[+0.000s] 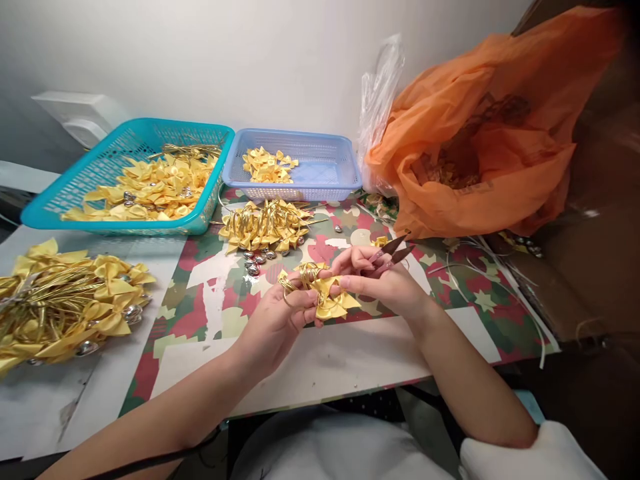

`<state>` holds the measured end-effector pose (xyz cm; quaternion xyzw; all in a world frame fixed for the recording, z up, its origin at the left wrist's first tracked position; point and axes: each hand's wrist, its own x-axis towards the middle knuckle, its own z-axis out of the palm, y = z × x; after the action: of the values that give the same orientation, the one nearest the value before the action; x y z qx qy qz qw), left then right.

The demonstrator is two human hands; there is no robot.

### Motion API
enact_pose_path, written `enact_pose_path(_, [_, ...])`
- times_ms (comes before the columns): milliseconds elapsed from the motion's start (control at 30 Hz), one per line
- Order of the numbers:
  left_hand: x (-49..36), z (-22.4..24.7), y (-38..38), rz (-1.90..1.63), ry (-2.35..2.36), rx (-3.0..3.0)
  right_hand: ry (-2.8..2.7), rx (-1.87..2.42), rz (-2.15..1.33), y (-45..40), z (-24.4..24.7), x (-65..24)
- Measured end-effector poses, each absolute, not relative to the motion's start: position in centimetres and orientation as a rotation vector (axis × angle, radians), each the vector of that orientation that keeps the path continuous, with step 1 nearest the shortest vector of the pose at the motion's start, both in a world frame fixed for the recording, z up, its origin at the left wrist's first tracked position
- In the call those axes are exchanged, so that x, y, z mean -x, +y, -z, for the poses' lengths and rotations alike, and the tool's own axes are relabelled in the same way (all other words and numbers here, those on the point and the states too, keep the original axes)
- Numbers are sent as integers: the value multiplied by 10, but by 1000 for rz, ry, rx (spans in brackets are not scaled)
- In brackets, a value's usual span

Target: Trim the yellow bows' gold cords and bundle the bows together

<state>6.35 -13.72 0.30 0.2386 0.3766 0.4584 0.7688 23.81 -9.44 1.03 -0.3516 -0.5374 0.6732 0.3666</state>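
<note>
While the left hand (280, 313) grasps yellow bows (339, 305) and looped gold cord (309, 272) in front of the lilac basket (295, 193), the right hand (393, 288) touches their edge, scissors (394, 245) tucked in its grip. Best keep those blades angled away from the loops

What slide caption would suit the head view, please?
Left hand holds yellow bows; right hand touches them, gripping scissors.

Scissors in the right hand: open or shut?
Open: the scissors show two dark blades parted, tips apart, beside the right hand.
</note>
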Motion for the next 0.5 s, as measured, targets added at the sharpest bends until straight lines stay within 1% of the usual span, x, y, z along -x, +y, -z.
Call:
enact_pose_path(267, [-65,-3,-139,-985,825,-525,-1367,898,-1765,-95,-11,-238])
enact_pose_path(400, [-64,-1,-139,-1028,832,-596,-1350,928,-1674,-94,-14,-243])
enact_pose_path(500, [-63,0,-139,-1042,861,-639,-1263,875,-1590,-92,-16,-247])
